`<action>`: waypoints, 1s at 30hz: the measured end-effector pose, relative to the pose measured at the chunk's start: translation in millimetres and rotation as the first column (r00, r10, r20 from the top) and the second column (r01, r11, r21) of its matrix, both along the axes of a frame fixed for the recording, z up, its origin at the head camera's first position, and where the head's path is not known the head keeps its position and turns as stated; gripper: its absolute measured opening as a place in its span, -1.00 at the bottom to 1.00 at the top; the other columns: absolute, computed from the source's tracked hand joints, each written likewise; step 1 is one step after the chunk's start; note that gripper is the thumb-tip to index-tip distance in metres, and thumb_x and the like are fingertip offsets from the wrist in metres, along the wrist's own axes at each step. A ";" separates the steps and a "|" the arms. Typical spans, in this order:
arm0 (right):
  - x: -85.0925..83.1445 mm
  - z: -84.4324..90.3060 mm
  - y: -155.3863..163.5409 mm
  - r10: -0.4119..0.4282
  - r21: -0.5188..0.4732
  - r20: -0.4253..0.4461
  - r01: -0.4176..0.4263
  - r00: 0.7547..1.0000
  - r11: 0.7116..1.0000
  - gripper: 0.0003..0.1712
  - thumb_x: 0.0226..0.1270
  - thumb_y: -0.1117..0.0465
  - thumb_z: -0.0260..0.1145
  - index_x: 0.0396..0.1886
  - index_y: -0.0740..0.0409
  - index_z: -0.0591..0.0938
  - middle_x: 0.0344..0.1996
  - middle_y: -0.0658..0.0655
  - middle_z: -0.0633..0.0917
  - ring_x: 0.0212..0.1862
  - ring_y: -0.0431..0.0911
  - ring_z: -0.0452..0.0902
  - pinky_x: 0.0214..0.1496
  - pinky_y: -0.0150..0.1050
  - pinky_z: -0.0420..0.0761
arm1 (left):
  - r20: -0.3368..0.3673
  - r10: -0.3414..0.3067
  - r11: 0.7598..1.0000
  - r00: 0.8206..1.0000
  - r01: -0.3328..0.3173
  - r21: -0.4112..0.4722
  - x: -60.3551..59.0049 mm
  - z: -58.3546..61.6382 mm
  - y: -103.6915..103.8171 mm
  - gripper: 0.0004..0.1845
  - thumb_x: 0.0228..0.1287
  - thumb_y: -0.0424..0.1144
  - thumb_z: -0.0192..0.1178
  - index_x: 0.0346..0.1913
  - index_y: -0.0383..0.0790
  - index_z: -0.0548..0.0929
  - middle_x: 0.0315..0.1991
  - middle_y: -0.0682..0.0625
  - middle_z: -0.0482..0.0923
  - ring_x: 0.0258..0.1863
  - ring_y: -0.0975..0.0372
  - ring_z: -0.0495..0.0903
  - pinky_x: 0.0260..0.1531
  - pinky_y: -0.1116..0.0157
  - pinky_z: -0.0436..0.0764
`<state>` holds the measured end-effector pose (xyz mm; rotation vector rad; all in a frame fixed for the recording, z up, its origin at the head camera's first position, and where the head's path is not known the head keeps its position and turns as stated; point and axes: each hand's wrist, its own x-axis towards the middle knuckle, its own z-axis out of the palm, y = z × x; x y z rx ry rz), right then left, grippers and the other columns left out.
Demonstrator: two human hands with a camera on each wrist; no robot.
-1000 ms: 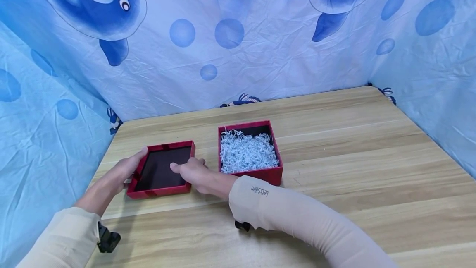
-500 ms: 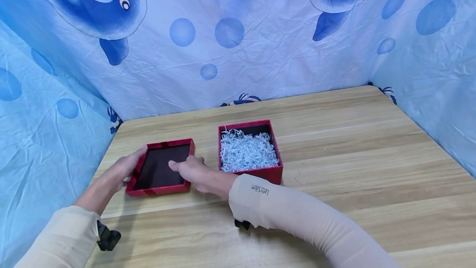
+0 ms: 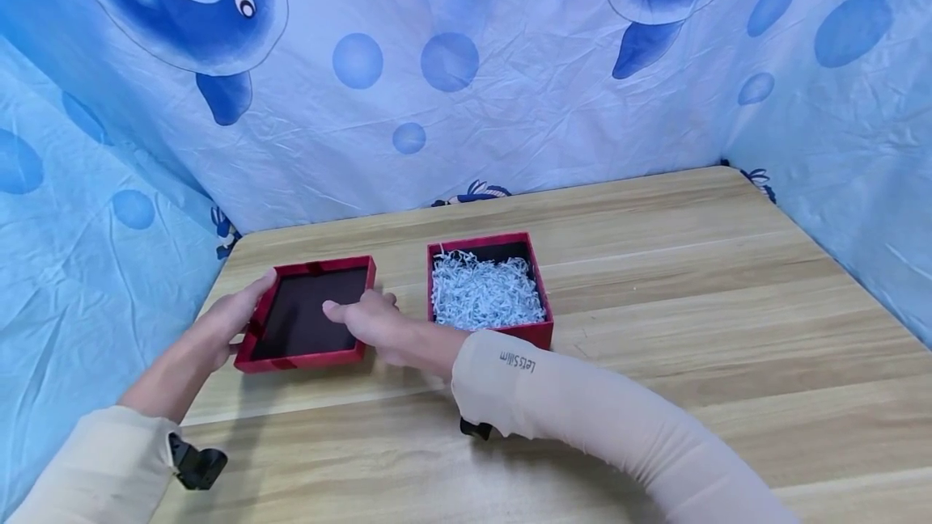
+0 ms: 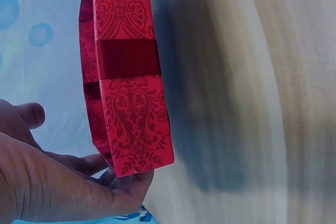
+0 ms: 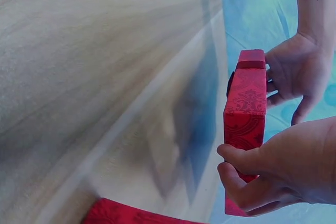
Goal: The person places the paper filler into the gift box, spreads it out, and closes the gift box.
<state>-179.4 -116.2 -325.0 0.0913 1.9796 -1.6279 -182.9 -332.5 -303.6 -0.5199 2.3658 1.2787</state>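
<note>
A shallow red lid (image 3: 298, 361) with a dark inside faces upward, held a little above the wooden table (image 3: 692, 281) between both hands. My left hand (image 3: 218, 326) grips its left edge. My right hand (image 3: 371, 330) grips its right edge, thumb over the rim. In the left wrist view the patterned lid (image 4: 128, 103) with its ribbon band rests on my left hand's (image 4: 63, 187) fingers. The right wrist view has my right hand (image 5: 278, 171) curled round the lid (image 5: 245, 108), with the left hand (image 5: 294, 72) beyond it.
An open red box (image 3: 539, 334) filled with pale blue shredded paper (image 3: 486, 297) stands just right of my right hand; its corner (image 5: 131, 216) also appears in the right wrist view. Blue dolphin-print cloth (image 3: 451, 103) walls the table at the back and on both sides.
The lid has risen off the table and shifted slightly left and away, with both hands still on its edges. A shadow now lies under it. The filled box has not moved.
</note>
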 end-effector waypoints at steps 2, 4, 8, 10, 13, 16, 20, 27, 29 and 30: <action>-0.8 4.6 1.8 -0.001 0.004 -0.006 0.001 1.000 1.000 -0.09 0.26 -0.11 0.31 0.47 0.13 0.16 0.44 0.09 0.13 0.37 0.06 0.13 0.39 -0.02 0.25 | -0.012 0.001 1.000 1.000 -0.001 0.002 0.5 3.8 1.4 -0.01 0.30 0.45 -0.41 0.27 -0.51 0.19 0.17 -0.40 0.13 0.16 -0.18 0.19 0.09 -0.16 0.34; -2.0 10.3 4.1 0.001 0.004 -0.016 -0.001 1.000 1.000 -0.09 0.27 -0.12 0.30 0.48 0.13 0.15 0.44 0.09 0.13 0.38 0.04 0.14 0.39 -0.03 0.24 | -0.031 0.004 1.000 0.999 -0.004 0.007 0.6 8.7 3.7 -0.03 0.30 0.45 -0.39 0.23 -0.49 0.23 0.16 -0.39 0.15 0.17 -0.18 0.20 0.09 -0.15 0.33; -7.5 22.6 11.0 0.012 0.007 -0.045 -0.012 0.999 1.000 -0.09 0.30 -0.14 0.27 0.49 0.13 0.14 0.45 0.08 0.12 0.40 0.01 0.14 0.40 -0.06 0.22 | -0.075 -0.007 0.999 0.997 0.010 0.035 -2.7 22.0 10.7 -0.10 0.30 0.44 -0.35 0.16 -0.41 0.30 0.13 -0.33 0.19 0.17 -0.16 0.21 0.11 -0.15 0.29; -11.5 28.3 15.4 0.017 0.010 -0.053 -0.017 0.998 1.000 -0.09 0.31 -0.15 0.25 0.50 0.11 0.12 0.45 0.08 0.12 0.40 0.00 0.13 0.40 -0.05 0.23 | -0.097 -0.023 0.998 0.995 0.028 0.048 -5.2 29.2 14.9 -0.15 0.30 0.44 -0.35 0.15 -0.34 0.31 0.10 -0.29 0.22 0.13 -0.12 0.25 0.13 -0.14 0.26; -16.5 36.9 23.6 0.021 0.011 -0.051 -0.020 0.998 1.000 -0.09 0.31 -0.16 0.24 0.50 0.10 0.11 0.44 0.07 0.14 0.40 0.00 0.13 0.40 -0.02 0.23 | -0.123 -0.031 0.997 0.992 0.040 0.071 -8.4 38.7 21.4 -0.19 0.29 0.45 -0.33 0.17 -0.25 0.30 0.09 -0.24 0.24 0.09 -0.06 0.28 0.19 -0.15 0.22; -20.3 44.5 33.5 0.035 -0.054 -0.066 -0.039 0.997 0.998 -0.15 0.35 -0.12 0.22 0.49 0.11 0.13 0.41 0.08 0.22 0.41 0.01 0.14 0.41 0.03 0.21 | -0.147 -0.025 0.996 0.989 0.038 0.084 -10.2 46.3 28.6 -0.18 0.28 0.46 -0.29 0.24 -0.20 0.26 0.11 -0.23 0.24 0.10 -0.05 0.29 0.24 -0.18 0.16; -24.2 51.4 48.0 0.097 -0.191 -0.115 -0.118 0.989 0.974 -0.36 0.41 -0.04 0.16 0.41 0.06 0.30 0.27 0.09 0.40 0.36 0.01 0.20 0.41 0.08 0.20 | -0.164 -0.027 0.994 0.986 0.043 0.099 -10.7 54.3 37.7 -0.23 0.27 0.45 -0.26 0.21 -0.13 0.28 0.11 -0.20 0.23 0.11 -0.05 0.27 0.26 -0.18 0.13; -29.1 62.4 81.0 0.178 -0.195 -0.115 -0.198 0.977 0.961 -0.30 0.44 -0.07 0.11 0.46 0.07 0.19 0.33 0.09 0.34 0.40 0.09 0.16 0.42 0.09 0.15 | -0.188 -0.030 0.980 0.982 0.066 0.188 -6.4 62.5 54.7 -0.34 0.31 0.40 -0.23 0.11 -0.08 0.33 0.05 -0.12 0.23 0.04 0.06 0.27 0.22 -0.11 0.20; -30.7 66.3 92.8 0.180 -0.194 -0.118 -0.200 0.977 0.960 -0.24 0.45 -0.07 0.10 0.50 0.11 0.11 0.40 0.09 0.25 0.43 0.13 0.10 0.45 0.10 0.07 | -0.206 -0.020 0.970 0.978 0.069 0.233 -4.4 64.6 61.9 -0.40 0.33 0.37 -0.20 0.05 -0.08 0.37 -0.03 -0.07 0.29 -0.03 0.11 0.32 0.14 -0.02 0.28; -31.1 68.6 99.0 0.177 -0.187 -0.118 -0.196 0.977 0.963 -0.22 0.45 -0.08 0.10 0.51 0.10 0.08 0.43 0.10 0.22 0.43 0.15 0.09 0.46 0.11 0.05 | -0.217 -0.016 0.965 0.976 0.072 0.254 -3.0 65.5 65.9 -0.42 0.34 0.36 -0.18 0.02 -0.08 0.39 -0.06 -0.05 0.32 -0.05 0.13 0.34 0.10 0.01 0.30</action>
